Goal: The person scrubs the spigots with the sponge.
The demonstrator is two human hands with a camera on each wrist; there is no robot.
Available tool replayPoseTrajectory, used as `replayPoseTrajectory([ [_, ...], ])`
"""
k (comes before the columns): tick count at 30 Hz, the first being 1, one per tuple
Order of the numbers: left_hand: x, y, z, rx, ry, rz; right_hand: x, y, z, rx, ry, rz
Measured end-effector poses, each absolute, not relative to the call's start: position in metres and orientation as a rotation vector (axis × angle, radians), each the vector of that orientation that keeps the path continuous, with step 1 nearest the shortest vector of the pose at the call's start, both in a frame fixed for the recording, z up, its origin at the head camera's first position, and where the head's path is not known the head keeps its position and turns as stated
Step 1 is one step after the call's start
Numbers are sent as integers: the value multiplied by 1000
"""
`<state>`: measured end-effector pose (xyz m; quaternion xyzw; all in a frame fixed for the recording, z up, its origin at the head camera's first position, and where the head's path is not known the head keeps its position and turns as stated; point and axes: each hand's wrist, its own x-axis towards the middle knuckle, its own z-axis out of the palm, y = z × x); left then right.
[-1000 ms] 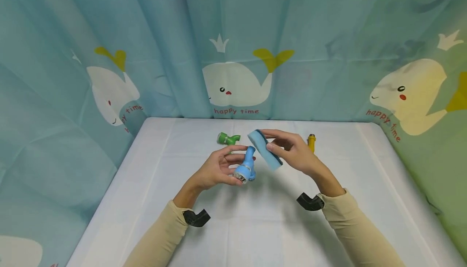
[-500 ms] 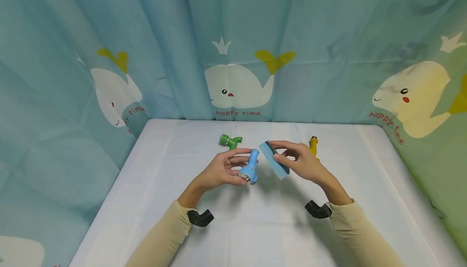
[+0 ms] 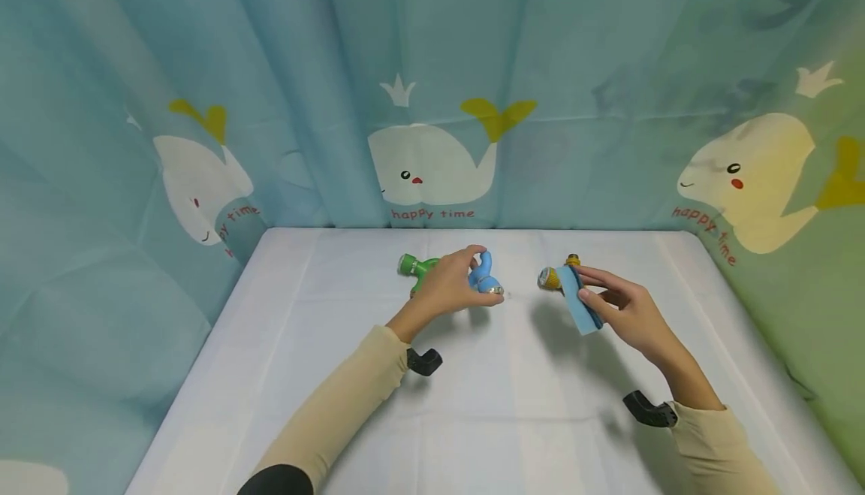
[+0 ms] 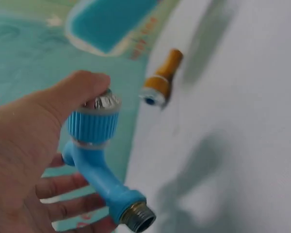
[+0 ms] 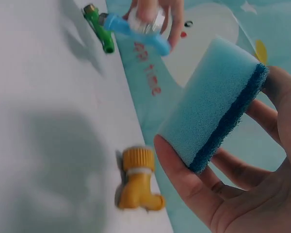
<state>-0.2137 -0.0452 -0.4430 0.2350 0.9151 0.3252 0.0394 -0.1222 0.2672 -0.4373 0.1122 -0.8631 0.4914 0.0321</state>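
Observation:
A light blue faucet [image 4: 94, 165] with a ribbed knob and a threaded metal end is gripped in my left hand [image 3: 446, 283], thumb on the knob's silvery cap. In the head view it is held above the table, just right of a green faucet [image 3: 414, 265]. My right hand [image 3: 625, 307] pinches a sponge [image 5: 211, 97] between thumb and fingers; it is light blue with a dark blue scouring side. Below the sponge lies a yellow faucet [image 5: 139, 182], partly covered by it in the head view [image 3: 550, 278].
The table [image 3: 378, 420] wears a white cloth. Behind it and along both sides hangs a blue-green curtain [image 3: 284, 67] printed with whales. Both forearms wear beige sleeves with black wrist mounts [image 3: 650, 409].
My left hand has carried the blue faucet forward and right, turning it over, and now overlaps the green faucet. The right hand has moved the sponge right, in front of the yellow faucet.

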Motion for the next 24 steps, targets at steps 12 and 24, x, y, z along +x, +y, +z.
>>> replayPoseTrajectory([
  [12,-258,20,-475,576,2967,436,-104,299,-444,170,-2613,1604],
  [24,-260,14,-478,638,2988,440,-100,297,-454,193,-2632,1776],
])
